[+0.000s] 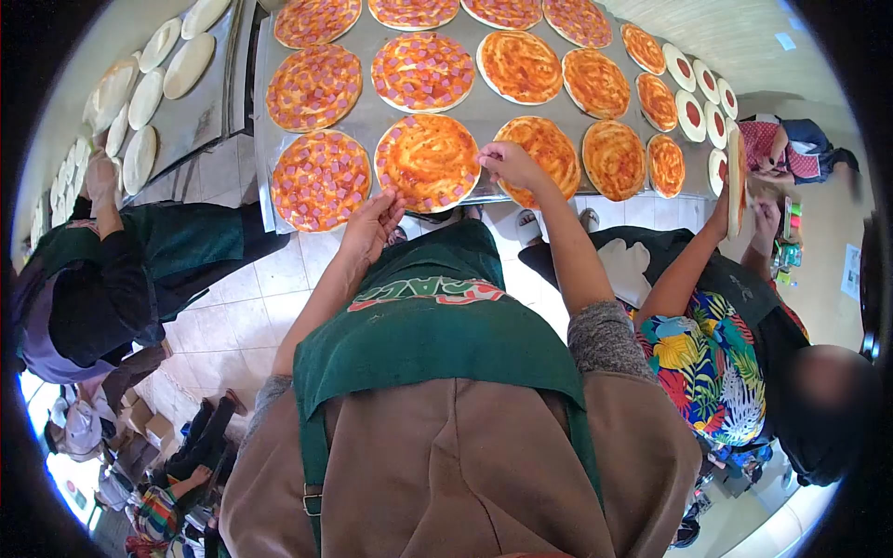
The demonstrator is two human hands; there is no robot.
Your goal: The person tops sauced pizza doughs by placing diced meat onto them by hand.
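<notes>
A round pizza base with red sauce [428, 160] lies at the table's near edge, with pink ham cubes along part of its rim and its middle mostly bare sauce. My left hand [372, 226] is at its lower left edge, fingers curled together; what they hold, if anything, is hidden. At its right edge my right hand [512, 166] is pinched, fingertips close to the rim; I cannot make out anything between them. To the left lies a pizza covered in ham cubes [321, 181]. A sauced pizza base [539, 153] sits partly under my right hand.
More ham-topped pizzas [423, 72] and sauced bases [595, 84] fill the metal table [367, 42]. Bases with a sauce spot [690, 116] lie far right. A co-worker in a floral sleeve [702, 363] lifts a pizza base [736, 186]. Another person stands left, beside plain bases [146, 99].
</notes>
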